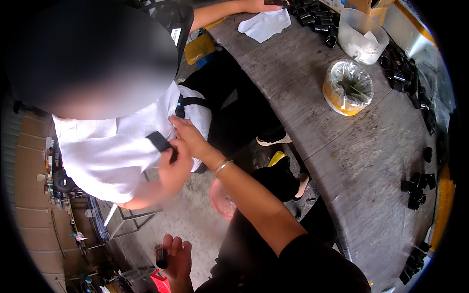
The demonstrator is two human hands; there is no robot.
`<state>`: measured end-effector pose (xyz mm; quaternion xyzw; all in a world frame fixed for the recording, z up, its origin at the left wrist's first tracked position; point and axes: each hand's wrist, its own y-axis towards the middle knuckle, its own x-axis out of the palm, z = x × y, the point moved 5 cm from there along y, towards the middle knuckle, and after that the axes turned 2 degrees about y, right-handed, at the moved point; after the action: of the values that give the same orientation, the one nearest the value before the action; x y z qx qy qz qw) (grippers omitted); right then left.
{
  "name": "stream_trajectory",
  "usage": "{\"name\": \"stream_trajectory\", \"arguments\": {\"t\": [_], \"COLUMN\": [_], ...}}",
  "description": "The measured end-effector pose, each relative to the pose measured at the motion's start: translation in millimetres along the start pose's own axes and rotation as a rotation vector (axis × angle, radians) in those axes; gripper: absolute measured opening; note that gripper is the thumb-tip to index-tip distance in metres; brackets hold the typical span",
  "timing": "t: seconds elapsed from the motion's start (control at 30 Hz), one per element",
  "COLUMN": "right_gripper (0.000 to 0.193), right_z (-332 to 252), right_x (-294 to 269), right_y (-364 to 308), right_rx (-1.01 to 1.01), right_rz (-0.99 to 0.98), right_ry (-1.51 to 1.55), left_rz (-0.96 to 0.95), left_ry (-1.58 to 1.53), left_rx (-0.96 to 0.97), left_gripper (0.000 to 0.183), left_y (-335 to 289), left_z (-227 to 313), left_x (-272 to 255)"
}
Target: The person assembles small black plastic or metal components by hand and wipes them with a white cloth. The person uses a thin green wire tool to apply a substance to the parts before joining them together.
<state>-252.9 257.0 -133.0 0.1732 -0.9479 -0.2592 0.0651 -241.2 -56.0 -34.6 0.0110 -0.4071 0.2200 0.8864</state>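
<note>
Low in the picture, my left hand [179, 260] has its fingers curled around a short, glossy black cylinder [161, 257]. My right arm, with a metal bangle at the wrist, reaches toward a person in a white shirt [112, 146]. My right hand [193, 139] has its fingers drawn together against the shirt, just below a black strap [181, 108] with a small blue piece. What those fingertips grip cannot be made out. Right beside it, that person's hand [177, 166] holds a flat black strip [159, 141].
On the curved grey table [293, 88] stand a plastic-lined tub [348, 88] and a translucent white bucket [359, 39]. Several black cylindrical parts [417, 188] line its far edge. A white cloth [265, 24] lies near another hand [264, 5]. A pink basin [222, 200] is on the floor.
</note>
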Motion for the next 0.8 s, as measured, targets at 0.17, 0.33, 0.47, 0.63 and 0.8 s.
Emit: {"name": "stream_trajectory", "arguments": {"t": [0.17, 0.33, 0.47, 0.63, 0.8], "right_gripper": [0.037, 0.019, 0.018, 0.018, 0.036], "right_z": [-7, -2, 4, -3, 13], "right_x": [-4, -5, -5, -4, 7], "right_y": [5, 16, 26, 25, 24], "right_rx": [0.036, 0.029, 0.158, 0.104, 0.046], "right_rz": [-0.053, 0.036, -0.173, -0.211, -0.113], "right_ry": [-0.21, -0.261, -0.131, -0.187, -0.272], "left_rz": [-0.012, 0.053, 0.084, 0.094, 0.018], "left_ry": [-0.096, 0.042, 0.095, 0.117, 0.031], "left_rx": [-0.021, -0.044, -0.047, -0.066, -0.06], "left_gripper": [0.016, 0.025, 0.032, 0.031, 0.02], "left_y": [4, 6, 7, 9, 12], "left_z": [-9, -13, -17, -19, -22], "left_x": [8, 5, 6, 4, 0]}}
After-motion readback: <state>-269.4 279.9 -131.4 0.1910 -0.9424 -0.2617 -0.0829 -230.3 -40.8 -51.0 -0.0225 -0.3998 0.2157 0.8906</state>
